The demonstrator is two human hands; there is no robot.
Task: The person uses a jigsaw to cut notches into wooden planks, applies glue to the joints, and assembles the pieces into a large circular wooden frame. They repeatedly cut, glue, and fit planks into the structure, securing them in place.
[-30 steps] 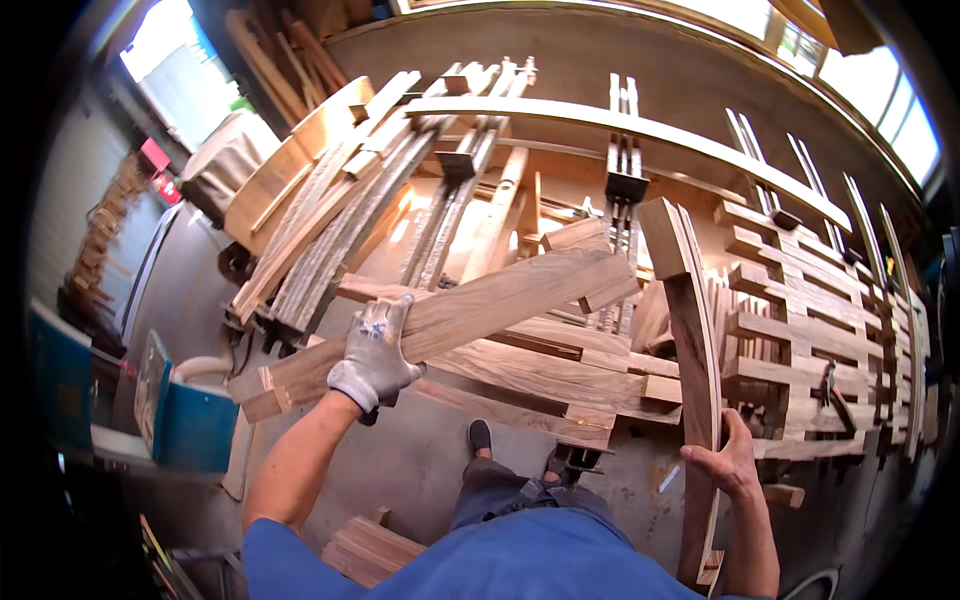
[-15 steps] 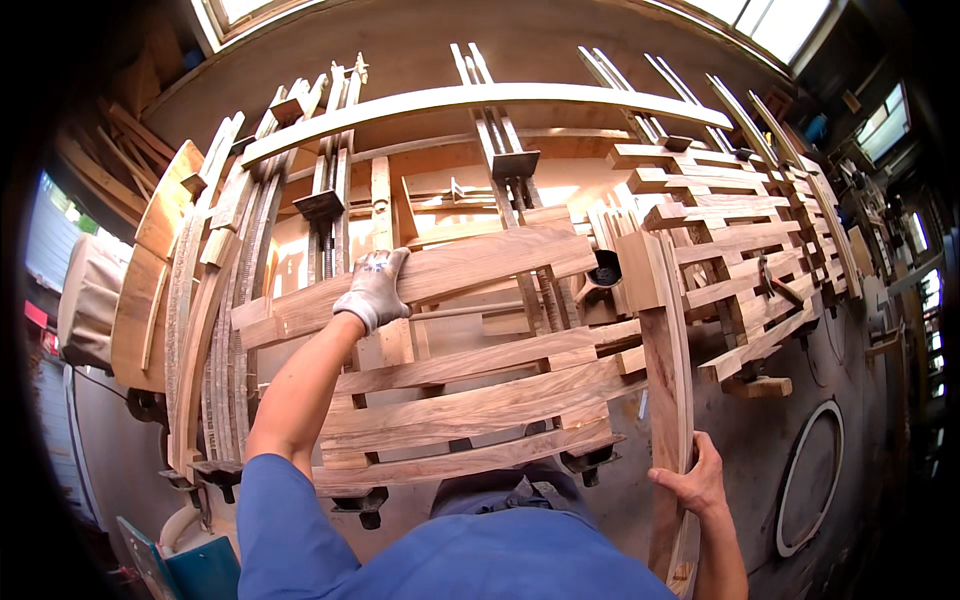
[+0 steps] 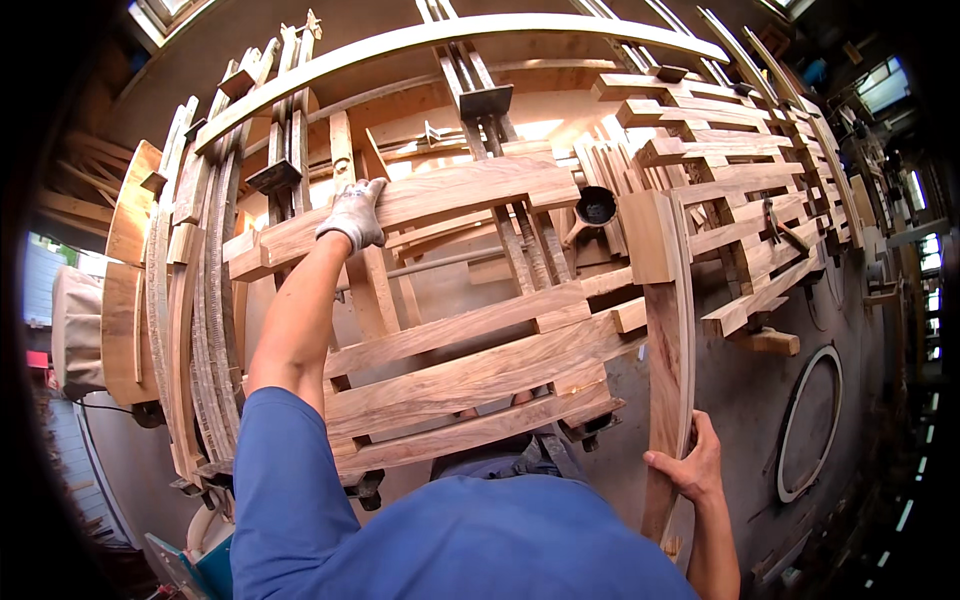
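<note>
My left hand [image 3: 354, 217], in a pale work glove, is closed over the upper edge of a brown wooden assembly [image 3: 440, 200], made of slats with short blocks between them. This assembly slants across the clamp bars, its left end lower than its right. My bare right hand [image 3: 692, 462] grips the lower part of a long wooden piece [image 3: 668, 370] at my right side, thumb on its near face. The long piece stands steeply, with a thick block at its top. Between my arms lies another slatted wooden assembly [image 3: 470, 390], close to my body.
Metal bar clamps [image 3: 485, 100] rise behind the wood. A long pale strip [image 3: 450, 30] crosses them. A dark round cup [image 3: 597, 205] with a brush-like handle sits behind the long piece. More slatted assemblies [image 3: 745, 190] and a hammer [image 3: 785, 228] are on the right.
The view has tilted, so the clamps and wood appear higher in the picture. Both hands keep their holds, with little visible shift against the wood.
</note>
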